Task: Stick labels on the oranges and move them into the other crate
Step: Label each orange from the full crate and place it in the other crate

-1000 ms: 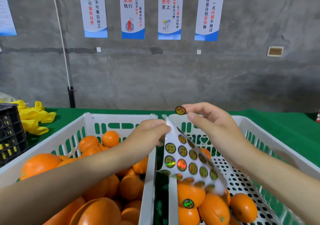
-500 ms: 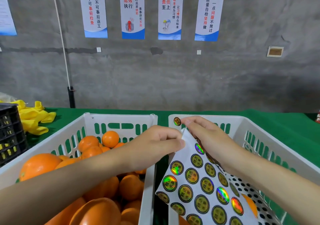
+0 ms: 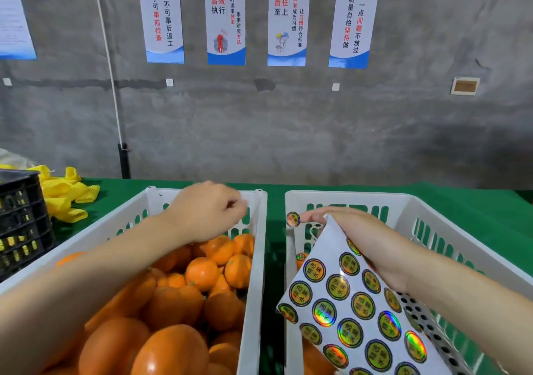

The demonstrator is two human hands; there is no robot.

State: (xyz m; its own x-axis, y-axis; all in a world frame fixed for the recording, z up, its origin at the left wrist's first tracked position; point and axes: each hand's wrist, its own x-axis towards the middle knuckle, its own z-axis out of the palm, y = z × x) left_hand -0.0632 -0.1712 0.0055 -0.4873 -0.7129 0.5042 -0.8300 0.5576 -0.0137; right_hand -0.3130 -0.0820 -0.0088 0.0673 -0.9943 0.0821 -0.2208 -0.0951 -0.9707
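Observation:
Two white plastic crates stand side by side on green cloth. The left crate (image 3: 256, 259) is piled with several oranges (image 3: 202, 273). My left hand (image 3: 207, 210) hovers over its far end, fingers loosely curled, holding nothing. Over the right crate (image 3: 432, 216), my right hand (image 3: 366, 242) grips a white sheet of round holographic labels (image 3: 354, 322). One peeled label (image 3: 293, 219) sticks to a fingertip of that hand. A labelled orange (image 3: 301, 259) peeks out behind the sheet; the rest of that crate's contents are hidden.
A black crate (image 3: 23, 224) stands at the far left edge. Yellow netting (image 3: 69, 196) lies behind it on the green table (image 3: 476, 210). A grey concrete wall with posters rises right behind the table.
My left hand let go of the label sheet and moved left, over the oranges. My right hand took over the sheet and still carries the peeled label on a fingertip.

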